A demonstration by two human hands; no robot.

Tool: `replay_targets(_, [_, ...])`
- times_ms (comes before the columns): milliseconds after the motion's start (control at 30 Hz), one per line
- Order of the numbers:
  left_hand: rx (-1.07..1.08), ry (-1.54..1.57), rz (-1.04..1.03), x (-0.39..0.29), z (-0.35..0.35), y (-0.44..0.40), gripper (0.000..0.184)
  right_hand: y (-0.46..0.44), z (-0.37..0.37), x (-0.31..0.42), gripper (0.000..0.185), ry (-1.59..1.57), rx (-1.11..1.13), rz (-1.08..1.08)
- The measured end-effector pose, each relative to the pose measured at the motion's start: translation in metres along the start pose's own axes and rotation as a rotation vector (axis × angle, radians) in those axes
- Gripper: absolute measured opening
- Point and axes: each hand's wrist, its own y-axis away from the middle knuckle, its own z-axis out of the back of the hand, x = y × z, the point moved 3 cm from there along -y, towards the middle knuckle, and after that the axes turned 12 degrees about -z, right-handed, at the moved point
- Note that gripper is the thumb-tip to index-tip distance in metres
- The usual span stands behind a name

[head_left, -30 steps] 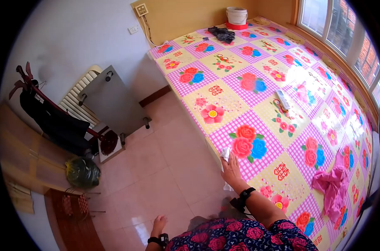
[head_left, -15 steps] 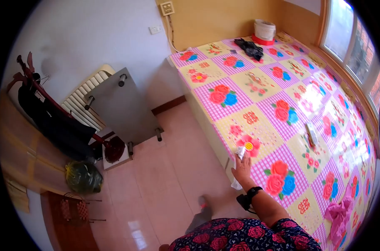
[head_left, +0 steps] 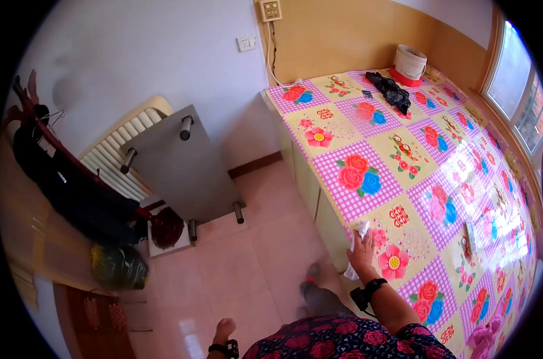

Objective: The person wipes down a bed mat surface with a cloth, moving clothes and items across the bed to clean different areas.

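My right hand [head_left: 361,252] holds a white cloth [head_left: 362,227] against the near edge of a large surface with a flowered, checked cover [head_left: 367,185]. Part of the cloth hangs down over the edge, below the fingers. Low in the view, above the tiled floor, is my left hand [head_left: 225,328], away from any object; its fingers look curled, but they are too small and blurred to tell what shape they make.
On the cover lie a remote [head_left: 470,237], a pink cloth [head_left: 485,335], a black bag [head_left: 391,93] and a white bucket [head_left: 409,63]. A grey table on its side [head_left: 179,167], a coat rack [head_left: 68,157] and a filled green bag [head_left: 119,267] stand left.
The view has shifted along the surface toward the far wall. My right hand has slid the white cloth along the edge in that direction. My left hand has come back into view.
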Motion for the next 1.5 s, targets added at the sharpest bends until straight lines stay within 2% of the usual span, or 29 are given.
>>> replay_targets(33, [0.031,0.087,0.114,-0.045,-0.007,-0.009,0.03,-0.014,-0.007,0.008,0.078,-0.003,-0.018,0.025])
replay_targets(133, [-0.026,0.062,0.075,-0.112,-0.015,-0.061,0.031,-0.061,-0.025,0.043,0.08,-0.015,-0.055,0.071])
replay_targets(267, [0.006,-0.027,0.022,-0.199,-0.013,-0.125,0.029,-0.13,-0.039,0.098,0.08,-0.111,-0.059,0.109])
replay_targets(333, [0.017,-0.096,-0.029,-0.237,-0.015,-0.165,0.026,-0.172,-0.045,0.115,0.08,-0.381,0.016,0.067])
replay_targets(433, [0.038,-0.316,-0.18,-0.285,-0.015,-0.24,0.03,-0.236,-0.022,0.144,0.079,-0.683,-0.015,0.007])
replay_targets(500, [-0.017,-0.668,-0.486,-0.347,-0.028,-0.277,0.032,-0.271,0.007,0.156,0.078,-0.822,-0.085,0.003])
replay_targets(567, [0.035,-0.555,-0.438,-0.421,-0.055,-0.304,0.032,-0.292,0.031,0.164,0.078,-0.634,-0.185,0.073])
replay_targets(633, [-0.008,-0.542,-0.668,-0.485,-0.086,-0.333,0.033,-0.308,0.038,0.155,0.077,-0.536,-0.227,0.092])
replay_targets(700, [0.125,-0.498,-0.688,-0.556,-0.12,-0.35,0.034,-0.312,0.028,0.125,0.075,-0.532,-0.196,0.057])
replay_targets(733, [0.183,-0.458,-0.723,-0.575,-0.137,-0.369,0.034,-0.306,0.021,0.106,0.067,-0.486,-0.23,0.002])
replay_targets(800, [0.305,-0.406,-0.782,-0.617,-0.173,-0.396,0.035,-0.291,0.006,0.058,0.058,-0.596,-0.309,-0.012])
replay_targets(867, [0.436,-0.376,-0.843,-0.665,-0.218,-0.409,0.037,-0.264,0.012,0.027,0.052,-0.303,-0.449,-0.172])
replay_targets(967, [0.668,-0.378,-0.954,-0.697,-0.303,-0.437,0.043,-0.24,0.022,-0.012,0.048,-0.023,-0.474,-0.401])
replay_targets(1033, [1.146,0.087,-0.824,-0.722,-0.369,-0.42,0.052,-0.231,0.026,-0.029,0.045,0.006,-0.54,-0.509])
replay_targets(1100, [0.899,-0.526,-1.464,-0.71,-0.395,-0.417,0.056,-0.222,0.019,-0.039,0.042,0.029,-0.584,-0.6])
replay_targets(1200, [1.08,-0.939,-1.666,-0.71,-0.419,-0.392,0.056,-0.219,-0.003,-0.045,0.036,0.141,-0.616,-0.666])
replay_targets(1300, [1.098,-0.762,-1.905,-0.7,-0.44,-0.438,0.051,-0.222,-0.009,-0.041,0.034,0.244,-0.594,-0.747])
replay_targets(1333, [1.161,-0.785,-1.887,-0.712,-0.451,-0.458,0.044,-0.222,-0.007,-0.039,0.035,0.221,-0.593,-0.761])
replay_targets(1400, [0.788,-0.793,-2.064,-0.755,-0.457,-0.502,0.04,-0.222,-0.006,-0.035,0.035,0.221,-0.561,-0.78])
replay_targets(1467, [0.475,-1.035,-1.721,-0.805,-0.446,-0.539,0.036,-0.223,-0.004,-0.036,0.035,0.222,-0.542,-0.793])
replay_targets(1500, [0.236,-0.646,-1.34,-0.812,-0.449,-0.578,0.034,-0.223,-0.005,-0.035,0.035,0.225,-0.534,-0.801])
